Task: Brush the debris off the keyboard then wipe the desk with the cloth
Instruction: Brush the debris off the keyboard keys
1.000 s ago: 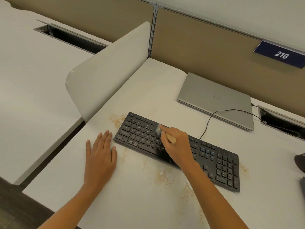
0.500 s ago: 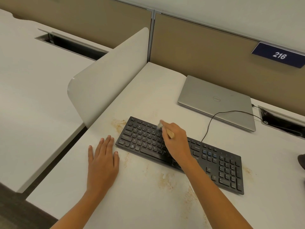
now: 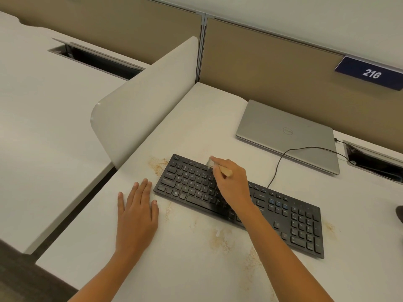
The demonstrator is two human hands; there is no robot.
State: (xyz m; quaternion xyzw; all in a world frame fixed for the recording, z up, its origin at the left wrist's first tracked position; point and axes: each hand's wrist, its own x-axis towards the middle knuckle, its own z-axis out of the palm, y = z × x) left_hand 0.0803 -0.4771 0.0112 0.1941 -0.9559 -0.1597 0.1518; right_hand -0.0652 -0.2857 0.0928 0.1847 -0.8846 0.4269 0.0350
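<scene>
Near the front edge of the desk [image 3: 185, 275], the keyboard [image 3: 189, 184] is being brushed: a brush [image 3: 225, 171] is being gripped by the right hand [image 3: 234, 188] over the top key rows, while the left hand [image 3: 136, 212] is being rested flat, fingers straight, beside it. Next, sweeps toward the right end are probably being called for.

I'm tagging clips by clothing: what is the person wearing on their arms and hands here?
Nothing visible: no sleeves or cuffs show anywhere up to the frame edge. The left hand and right hand wear no gloves, rings, watch or bracelet that I can see. The left thumbnail looks dark, perhaps polish.
</scene>
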